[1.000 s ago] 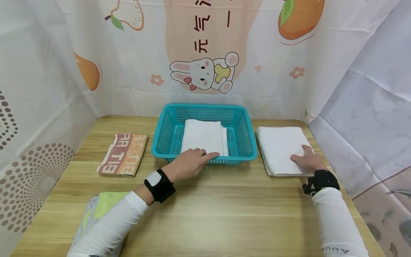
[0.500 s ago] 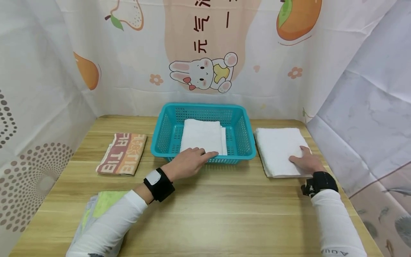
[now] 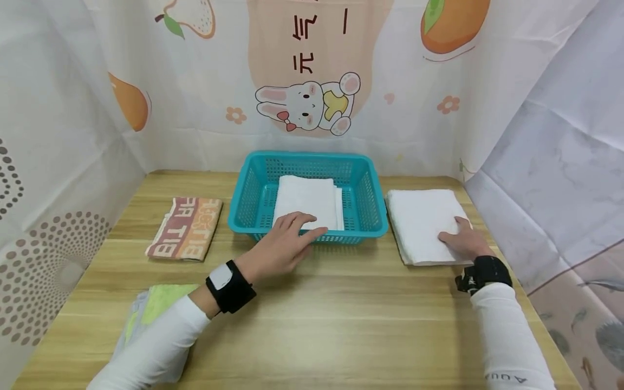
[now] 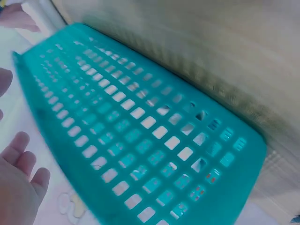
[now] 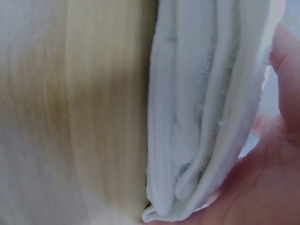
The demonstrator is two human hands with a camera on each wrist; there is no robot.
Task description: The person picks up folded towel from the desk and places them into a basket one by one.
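– what do we see in the teal basket (image 3: 363,234)?
– a folded white cloth (image 3: 304,197), with another white edge showing along its right side; we can't tell whether that is a second cloth or a fold.
– and the left hand (image 3: 280,244)?
– its fingers reach, loosely spread, over the near rim and hide part of the cloth. we can't make out whether they touch it.
– the right hand (image 3: 465,242), well apart from the left?
– on the white towel pile (image 3: 421,219), right of the basket on the wooden table (image 3: 312,336). we see thumb and one finger on top; the rest are hidden, so we can't tell whether it grips.
– what else is partly lost to us?
– the green and grey cloth (image 3: 166,298), half covered by the left sleeve (image 3: 151,346). in the left wrist view, blurred, the basket's wall hides most of its contents from us.
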